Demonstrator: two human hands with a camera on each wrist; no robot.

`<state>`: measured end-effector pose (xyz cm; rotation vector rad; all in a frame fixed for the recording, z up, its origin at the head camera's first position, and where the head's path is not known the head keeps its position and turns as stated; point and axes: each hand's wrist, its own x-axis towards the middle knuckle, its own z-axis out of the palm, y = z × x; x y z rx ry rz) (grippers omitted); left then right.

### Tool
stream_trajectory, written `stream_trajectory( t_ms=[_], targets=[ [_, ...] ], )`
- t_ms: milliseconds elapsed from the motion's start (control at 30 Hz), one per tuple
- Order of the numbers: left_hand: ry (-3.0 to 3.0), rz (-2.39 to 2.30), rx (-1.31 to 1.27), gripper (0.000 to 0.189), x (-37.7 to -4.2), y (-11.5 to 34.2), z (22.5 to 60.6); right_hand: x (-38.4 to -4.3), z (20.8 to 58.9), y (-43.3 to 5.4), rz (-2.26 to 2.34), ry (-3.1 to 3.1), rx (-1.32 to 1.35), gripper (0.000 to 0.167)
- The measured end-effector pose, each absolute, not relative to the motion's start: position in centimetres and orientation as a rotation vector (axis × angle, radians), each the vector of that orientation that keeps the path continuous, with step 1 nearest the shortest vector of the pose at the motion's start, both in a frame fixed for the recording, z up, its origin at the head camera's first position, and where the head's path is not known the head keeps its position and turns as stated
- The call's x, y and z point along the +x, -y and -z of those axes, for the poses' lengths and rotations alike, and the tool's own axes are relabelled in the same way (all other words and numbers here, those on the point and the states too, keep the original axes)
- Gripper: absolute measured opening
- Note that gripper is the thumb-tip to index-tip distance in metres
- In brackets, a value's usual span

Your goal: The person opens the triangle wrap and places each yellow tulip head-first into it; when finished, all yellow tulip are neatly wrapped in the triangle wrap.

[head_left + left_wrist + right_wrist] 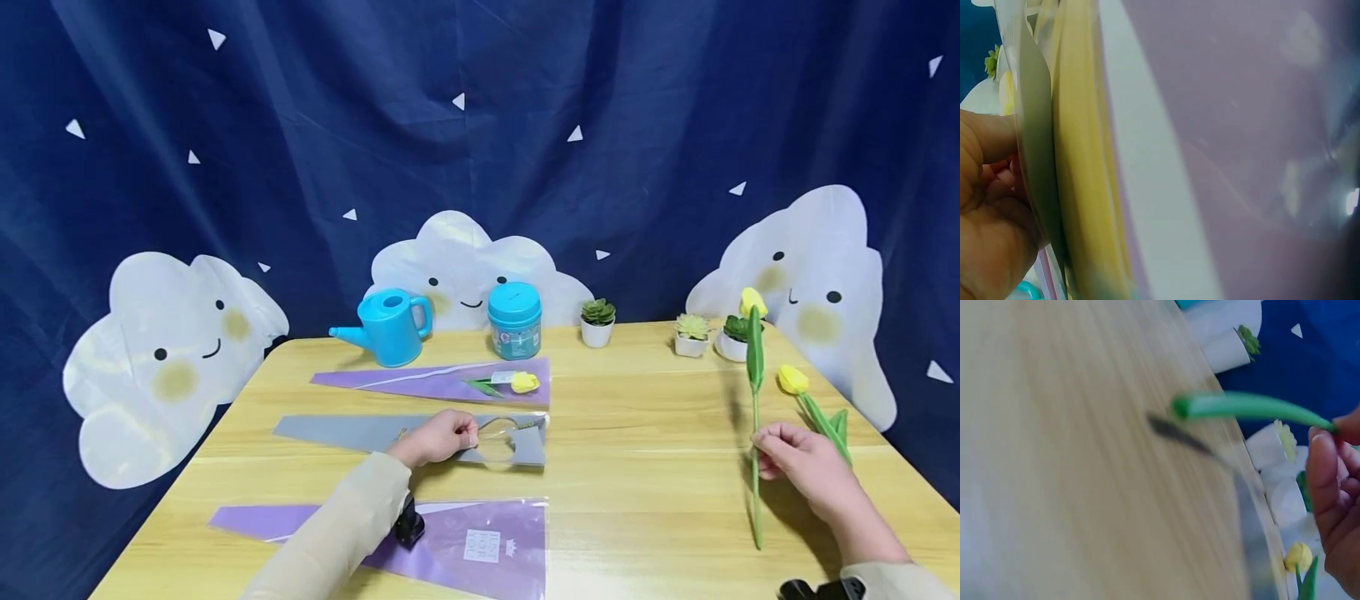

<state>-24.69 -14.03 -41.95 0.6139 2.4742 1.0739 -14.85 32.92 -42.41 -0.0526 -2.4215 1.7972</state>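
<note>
At four o'clock my right hand [806,471] pinches a green-stemmed yellow tulip [755,358] between thumb and finger, while toward six my left hand [438,435] pinches a grey tapering plastic sleeve [360,428], its grip partly hidden.

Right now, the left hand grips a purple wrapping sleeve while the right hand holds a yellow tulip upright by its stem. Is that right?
Not quite: the wrapping sleeve gripped by the left hand is grey, not purple, as the head view shows. The right hand does hold a yellow tulip upright by its stem.

Navy curtain [510,175] — wooden table [637,467]
</note>
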Motion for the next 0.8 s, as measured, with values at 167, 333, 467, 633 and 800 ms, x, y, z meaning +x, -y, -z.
stream_trajectory(
  t_ms=[167,333,467,633,800],
  targets=[
    [-2.484,-1.053,0.63,0.021,-24.8,14.0,42.1,-15.8,42.5,-31.3,-2.105,2.021,0.026,0.029],
    [-2.488,-1.023,0.613,0.021,-24.8,14.0,42.1,-16.5,42.7,-29.4,-2.262,1.763,0.156,0.026],
    [-2.479,-1.013,0.612,0.02,-24.8,14.0,42.1,-17.0,42.7,-27.5,-2.365,1.612,0.239,0.021],
    [-2.459,-1.019,0.617,0.02,-24.9,14.0,42.0,-17.6,42.3,-25.0,-2.401,1.604,0.228,0.023],
    [-2.454,-1.023,0.617,0.02,-24.9,14.1,42.0,-18.1,42.1,-22.9,-2.413,1.645,0.183,0.024]
  ],
)
